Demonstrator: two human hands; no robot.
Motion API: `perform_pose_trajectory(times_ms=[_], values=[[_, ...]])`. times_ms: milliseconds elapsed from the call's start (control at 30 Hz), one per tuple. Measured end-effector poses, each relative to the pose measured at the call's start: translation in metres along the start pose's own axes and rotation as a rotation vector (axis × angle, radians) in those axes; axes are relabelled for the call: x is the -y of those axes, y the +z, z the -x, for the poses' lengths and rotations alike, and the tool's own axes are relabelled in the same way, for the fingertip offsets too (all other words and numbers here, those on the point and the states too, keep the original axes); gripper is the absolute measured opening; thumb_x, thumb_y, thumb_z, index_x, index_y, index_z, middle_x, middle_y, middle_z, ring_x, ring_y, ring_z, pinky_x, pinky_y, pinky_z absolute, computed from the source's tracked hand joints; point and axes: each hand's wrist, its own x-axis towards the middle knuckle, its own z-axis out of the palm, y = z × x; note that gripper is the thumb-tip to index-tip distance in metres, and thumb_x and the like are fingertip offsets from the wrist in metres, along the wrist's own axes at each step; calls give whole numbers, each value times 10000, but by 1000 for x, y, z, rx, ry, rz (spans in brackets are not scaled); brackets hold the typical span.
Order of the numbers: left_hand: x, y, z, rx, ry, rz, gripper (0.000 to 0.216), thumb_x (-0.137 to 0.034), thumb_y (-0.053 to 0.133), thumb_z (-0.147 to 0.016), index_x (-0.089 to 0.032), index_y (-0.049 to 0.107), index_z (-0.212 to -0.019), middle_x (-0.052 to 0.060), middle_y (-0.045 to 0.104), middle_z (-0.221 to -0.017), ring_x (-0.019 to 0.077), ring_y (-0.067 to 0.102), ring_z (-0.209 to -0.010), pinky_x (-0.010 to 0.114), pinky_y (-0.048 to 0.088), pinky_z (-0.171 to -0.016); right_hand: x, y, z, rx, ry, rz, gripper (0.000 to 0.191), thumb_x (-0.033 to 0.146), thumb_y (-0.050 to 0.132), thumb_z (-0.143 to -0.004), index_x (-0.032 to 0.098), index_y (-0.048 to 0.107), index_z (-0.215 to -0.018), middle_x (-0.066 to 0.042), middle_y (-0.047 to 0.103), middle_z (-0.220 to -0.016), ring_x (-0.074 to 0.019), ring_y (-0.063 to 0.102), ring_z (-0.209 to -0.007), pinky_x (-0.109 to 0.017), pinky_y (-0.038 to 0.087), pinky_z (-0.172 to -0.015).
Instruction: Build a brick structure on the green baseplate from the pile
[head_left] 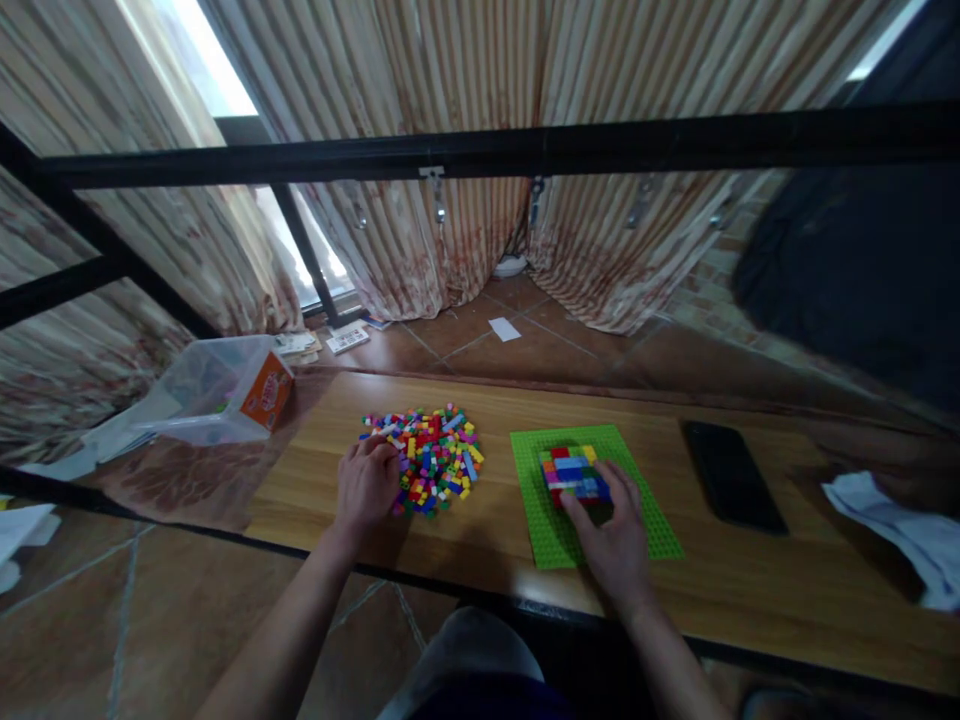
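Observation:
A loose pile of small multicoloured toy bricks (435,460) lies on the wooden tabletop. At its left edge is my left hand (367,480), fingers curled down against the bricks; whatever they pinch is hidden. On a green studded baseplate (544,540) sits a low block of joined toy bricks (568,469) in red, blue, yellow, orange and pink. My right hand (616,525) grips this block from the near right side, thumb at its front edge and fingers along its right side.
A black phone-like slab (731,475) lies right of the baseplate, with a crumpled white cloth or paper (896,530) beyond it. A clear plastic box (217,390) with an orange label stands at the left. A black metal rail (480,153) crosses before the curtains.

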Motion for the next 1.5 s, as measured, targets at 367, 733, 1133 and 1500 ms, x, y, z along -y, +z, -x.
perform_pose_trajectory(times_ms=[367,733,1133,1500], values=[[6,7,-6,35,-50,31,236,-323,525,-823,-196,722,-847,114,684,-1165,294,629,-1034,436,479,-955,-9,-9,-5,-217,288,-559,419,433,627,-804,186,654,-1141,-111,660,-1162,-226,608,-1052,-470,436,-978],[0,-7,-5,-69,-112,148,180,-330,534,-802,-188,645,-804,149,633,-1204,328,586,-1109,490,451,-985,-12,-8,-5,-209,275,-555,394,431,614,-815,198,672,-1127,-101,676,-1161,-222,616,-1047,-444,454,-945],[-120,-19,57,490,-510,1371,321,-462,752,-666,-180,660,-791,8,655,-769,149,603,-737,275,499,-723,25,-36,30,-3,77,-308,249,401,627,-838,247,719,-1012,-73,687,-1091,-215,631,-1015,-419,503,-914],[-194,5,62,781,-512,1653,298,-406,797,-654,-145,690,-750,-1,606,-656,102,532,-626,246,426,-655,32,-45,46,112,81,-269,283,383,657,-834,244,693,-1078,-70,674,-1094,-219,629,-1045,-397,512,-914]])
